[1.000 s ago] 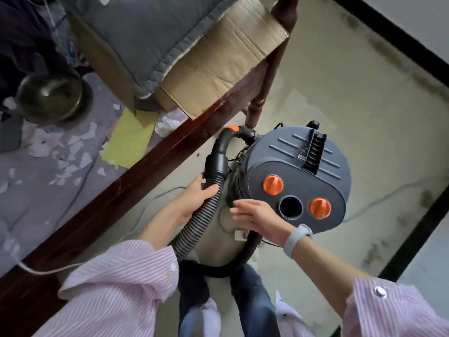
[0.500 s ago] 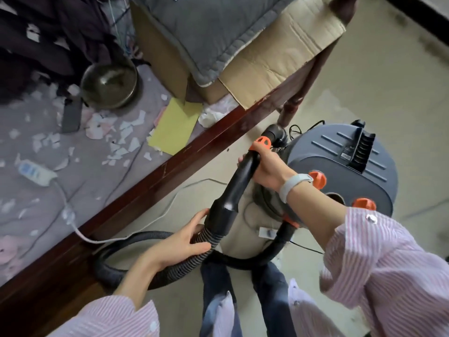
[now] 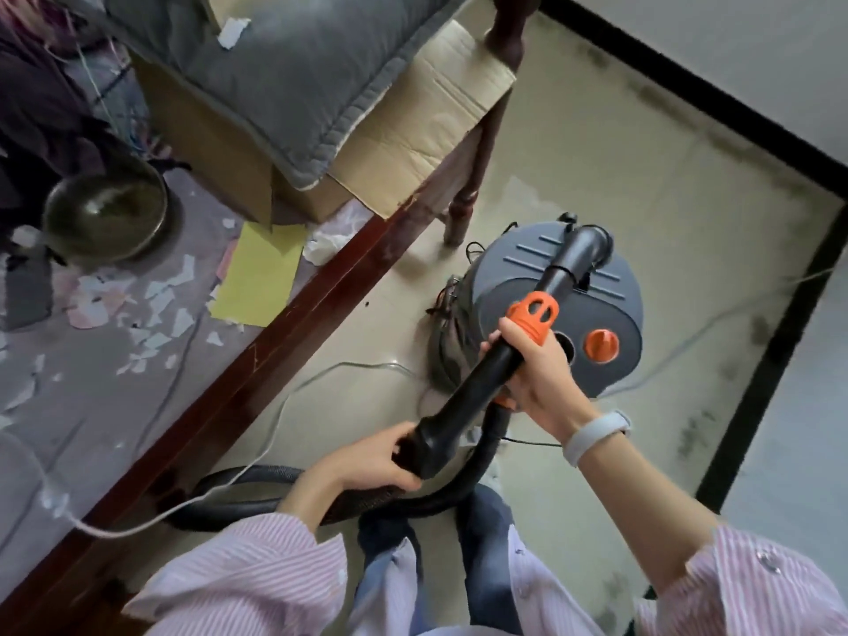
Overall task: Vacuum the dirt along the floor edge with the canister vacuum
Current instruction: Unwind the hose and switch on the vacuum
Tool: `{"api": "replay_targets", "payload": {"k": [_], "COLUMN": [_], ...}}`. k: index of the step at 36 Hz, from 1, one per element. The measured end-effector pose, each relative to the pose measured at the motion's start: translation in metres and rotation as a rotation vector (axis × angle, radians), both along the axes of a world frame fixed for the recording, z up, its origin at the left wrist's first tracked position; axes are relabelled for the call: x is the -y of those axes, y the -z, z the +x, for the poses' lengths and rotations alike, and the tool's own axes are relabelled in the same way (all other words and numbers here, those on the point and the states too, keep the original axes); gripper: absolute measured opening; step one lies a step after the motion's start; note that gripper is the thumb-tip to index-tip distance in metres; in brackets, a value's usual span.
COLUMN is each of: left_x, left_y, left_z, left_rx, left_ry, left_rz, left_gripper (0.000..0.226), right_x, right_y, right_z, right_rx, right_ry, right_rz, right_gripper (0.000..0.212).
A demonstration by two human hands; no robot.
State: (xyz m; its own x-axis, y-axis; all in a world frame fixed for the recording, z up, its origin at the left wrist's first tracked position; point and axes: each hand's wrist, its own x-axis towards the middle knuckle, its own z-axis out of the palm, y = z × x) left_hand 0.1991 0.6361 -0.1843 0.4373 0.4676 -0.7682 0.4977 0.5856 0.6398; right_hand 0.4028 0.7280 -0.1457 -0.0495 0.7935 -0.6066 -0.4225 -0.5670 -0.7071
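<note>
The grey canister vacuum [image 3: 518, 273] with orange caps stands on the beige floor in front of me. Its black hose handle [image 3: 486, 374], with an orange collar and an open nozzle end, is lifted over the canister lid. My right hand [image 3: 534, 374] grips the handle just below the orange collar. My left hand [image 3: 371, 461] grips the wide cuff where the handle meets the ribbed hose [image 3: 257, 475], which loops on the floor by my legs. Dark dirt stains [image 3: 693, 429] run along the black floor border at the right.
A dark wooden bed rail [image 3: 284, 342] crosses diagonally at left, with a post [image 3: 463, 195] close to the canister. On the bed lie paper scraps, a yellow sheet [image 3: 261, 273], a metal bowl [image 3: 105, 213], a cardboard box with a grey cushion. A white cable [image 3: 275, 420] trails over the floor.
My right hand has lifted the hose handle up and to the right, so its nozzle end now hangs over the canister lid. My left hand slid up onto the cuff.
</note>
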Motion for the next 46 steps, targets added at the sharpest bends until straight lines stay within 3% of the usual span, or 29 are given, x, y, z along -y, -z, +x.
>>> {"api": "replay_targets", "payload": {"k": [3,6,11,16,25,28,32,41,46], "left_x": [-0.013,-0.024,-0.028,-0.018,-0.022,-0.029,-0.040,-0.057,-0.065], "left_y": [-0.007,-0.014,-0.027,-0.012,0.017,0.024,0.032,0.057,0.062], "left_z": [0.020,0.048,0.101,0.126,0.133,0.139,0.145,0.144,0.140], "left_rx": [0.070,0.118,0.181,0.079,-0.111,-0.176,-0.265,-0.263,-0.261], "left_ry": [0.040,0.090,0.129,0.198,0.354,0.384,0.417,0.477,0.454], "left_rz": [0.005,0.101,0.184,0.281,0.334,0.361,0.406,0.507,0.530], "left_gripper": [0.061,0.066,0.036,0.031,0.041,0.042,0.044,0.043,0.037], "right_x": [0.023,0.047,0.082,0.102,0.091,0.071,0.033,-0.030,-0.037], "right_y": [-0.002,0.000,0.002,0.011,0.040,0.049,0.057,0.091,0.097], "right_z": [0.025,0.039,0.052,0.083,0.153,0.173,0.186,0.181,0.172], "right_rx": [0.196,0.251,0.353,0.416,0.824,0.988,1.023,1.400,1.508], "right_ry": [-0.007,0.061,0.069,0.079,0.094,0.041,-0.112,-0.576,-0.651], "right_rz": [0.013,-0.017,-0.053,-0.127,-0.172,-0.153,-0.075,0.059,0.069], "right_gripper": [0.013,0.016,0.013,0.004,0.012,0.011,0.009,0.041,0.046]}}
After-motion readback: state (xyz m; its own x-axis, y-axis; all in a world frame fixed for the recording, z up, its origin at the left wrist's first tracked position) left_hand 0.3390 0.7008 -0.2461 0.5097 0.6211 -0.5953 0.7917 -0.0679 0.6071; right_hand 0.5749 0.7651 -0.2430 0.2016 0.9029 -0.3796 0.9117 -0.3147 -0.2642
